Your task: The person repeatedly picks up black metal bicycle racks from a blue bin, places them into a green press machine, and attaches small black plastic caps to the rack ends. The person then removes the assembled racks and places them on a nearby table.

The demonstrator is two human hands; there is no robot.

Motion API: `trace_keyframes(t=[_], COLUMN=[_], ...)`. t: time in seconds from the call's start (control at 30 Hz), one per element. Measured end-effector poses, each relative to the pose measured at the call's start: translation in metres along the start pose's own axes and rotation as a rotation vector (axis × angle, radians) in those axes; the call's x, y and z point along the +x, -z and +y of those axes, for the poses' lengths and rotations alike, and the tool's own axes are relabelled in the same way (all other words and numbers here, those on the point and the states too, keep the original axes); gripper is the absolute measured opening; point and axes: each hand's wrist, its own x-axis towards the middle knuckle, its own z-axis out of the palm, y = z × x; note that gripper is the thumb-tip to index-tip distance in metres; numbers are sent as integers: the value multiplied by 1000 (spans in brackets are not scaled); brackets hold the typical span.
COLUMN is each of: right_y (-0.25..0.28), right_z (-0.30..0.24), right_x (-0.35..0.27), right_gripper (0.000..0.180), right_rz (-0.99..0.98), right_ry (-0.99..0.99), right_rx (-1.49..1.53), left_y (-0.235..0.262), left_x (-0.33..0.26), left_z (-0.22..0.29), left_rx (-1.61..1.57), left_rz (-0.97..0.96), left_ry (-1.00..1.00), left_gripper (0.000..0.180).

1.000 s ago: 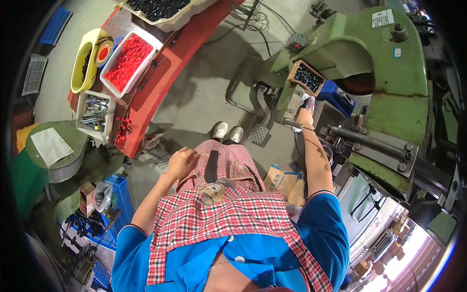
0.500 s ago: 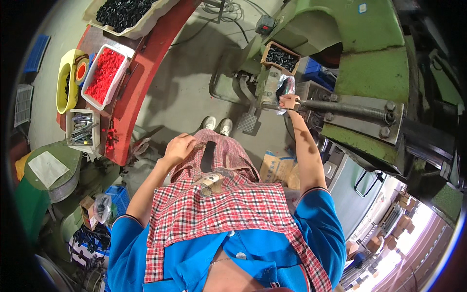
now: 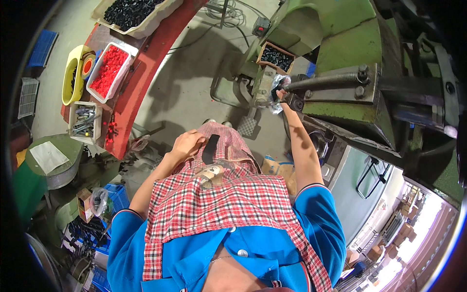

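My left hand [image 3: 188, 144] rests on the red plaid apron [image 3: 226, 194] over my lap, beside a dark strip [image 3: 210, 149]. Its fingers lie loosely bent, with nothing visible in them. My right arm reaches forward to the green press machine [image 3: 350, 44]. There my right hand [image 3: 281, 95] is beside crumpled clear plastic [image 3: 276, 108] wrapped about the machine's work area, below a ribbed rod [image 3: 326, 82]. Its fingers are small and partly hidden, so whatever they hold cannot be made out. Just beyond stands a cardboard box of black parts [image 3: 276, 57].
On the red-edged table [image 3: 168, 53] at left stand a white tray of red parts [image 3: 127, 73], a large bin of black parts [image 3: 134, 14], a yellow container [image 3: 68, 82] and a tool box [image 3: 98, 121]. A foot pedal [image 3: 247, 125] sits below the machine.
The whole view has shifted, so the machine appears farther left. My right hand remains at the plastic-wrapped area, its fingers now less visible. My left hand stays on the apron, slightly higher and farther right.
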Motion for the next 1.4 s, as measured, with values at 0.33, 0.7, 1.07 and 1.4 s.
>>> trace_keyframes(t=[0.33,0.7,1.07,1.4], right_y=[-38,-45,-158,-428], right_z=[-135,-135,-94,-56], right_x=[-159,-130,-217,-341], right_gripper=[27,32,21,41], right_rz=[-352,-439,-450,-954], right_ry=[27,-119,-82,-547], right_rx=[85,5,50,445], left_y=[-21,-41,-16,10], left_x=[5,-16,-58,-254], left_z=[3,18,63,-73], left_rx=[-20,-35,-578,-560], left_rz=[82,106,490,1051], left_ry=[-77,18,-118,-44], left_gripper=[19,19,27,7])
